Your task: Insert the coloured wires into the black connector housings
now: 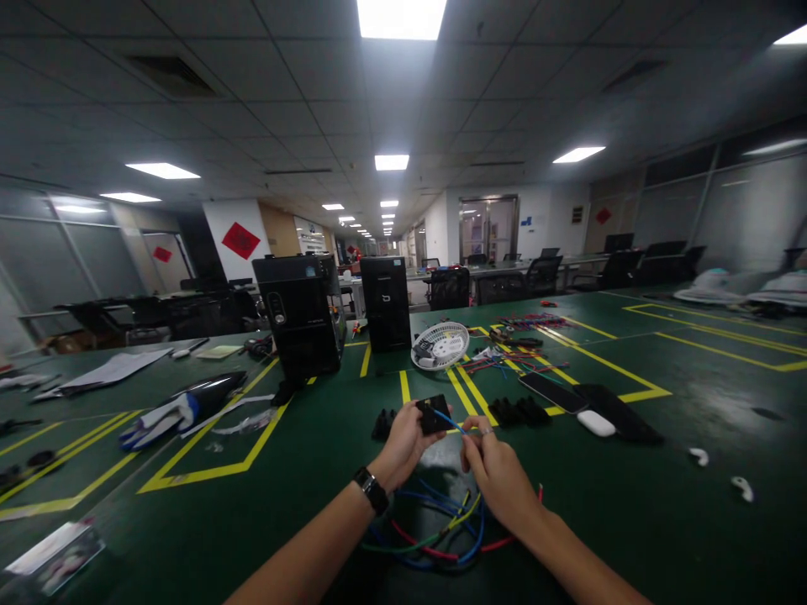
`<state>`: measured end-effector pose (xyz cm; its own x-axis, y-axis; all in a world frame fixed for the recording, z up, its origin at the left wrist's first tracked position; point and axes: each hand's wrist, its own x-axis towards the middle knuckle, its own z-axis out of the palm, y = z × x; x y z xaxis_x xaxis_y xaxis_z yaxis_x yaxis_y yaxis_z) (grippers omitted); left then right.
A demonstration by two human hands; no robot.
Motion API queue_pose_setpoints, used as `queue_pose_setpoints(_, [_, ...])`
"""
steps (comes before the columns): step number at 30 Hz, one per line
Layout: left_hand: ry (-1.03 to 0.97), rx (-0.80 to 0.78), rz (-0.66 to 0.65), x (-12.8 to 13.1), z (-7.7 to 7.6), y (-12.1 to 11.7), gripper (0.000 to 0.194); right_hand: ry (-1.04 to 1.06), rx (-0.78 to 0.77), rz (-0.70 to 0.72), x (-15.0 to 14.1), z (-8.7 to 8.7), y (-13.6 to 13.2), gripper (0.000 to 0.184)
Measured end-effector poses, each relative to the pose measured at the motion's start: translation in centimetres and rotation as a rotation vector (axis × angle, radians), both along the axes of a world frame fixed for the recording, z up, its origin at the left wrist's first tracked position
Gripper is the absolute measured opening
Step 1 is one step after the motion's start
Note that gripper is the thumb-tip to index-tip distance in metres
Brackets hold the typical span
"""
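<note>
My left hand (403, 447) is closed around a small black box-like part (434, 414), held above the green table. A blue wire (451, 422) runs from this part to my right hand (495, 466), whose fingers pinch it close to the box. Whether the wire's end sits inside the part is too small to tell. Beneath both hands lies a loose coil of blue, red and yellow-green wires (435, 550). Small black parts (518, 411) rest just beyond my right hand, and another black part (382, 424) is beside my left hand.
Two black computer-like towers (296, 319) (385, 302) stand at the back. A white basket (450, 346) sits right of them, with scattered wires (535, 322) beyond. A phone (552, 392), white earbud case (596, 423) and two earbuds (742, 488) lie right. Papers (117, 370) lie left.
</note>
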<state>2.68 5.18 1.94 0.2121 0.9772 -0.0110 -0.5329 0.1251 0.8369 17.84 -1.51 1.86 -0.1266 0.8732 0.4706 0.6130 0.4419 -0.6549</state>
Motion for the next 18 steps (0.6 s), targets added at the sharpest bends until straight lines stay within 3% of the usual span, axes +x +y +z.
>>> queue_pose_setpoints(6, [-0.005, -0.007, -0.011, 0.17, -0.09, -0.46, 0.016, -0.031, 0.007, -0.022, 0.24, 0.04, 0.14, 0.018])
queue_pose_setpoints(13, [-0.053, -0.075, 0.101, 0.09, -0.14, -0.35, 0.019, -0.116, 0.009, -0.049, 0.11, -0.12, 0.11, 0.018])
queue_pose_setpoints(18, [-0.061, -0.069, 0.073, 0.19, -0.35, -0.31, 0.022, -0.18, -0.028, -0.064, 0.05, -0.23, 0.21, 0.023])
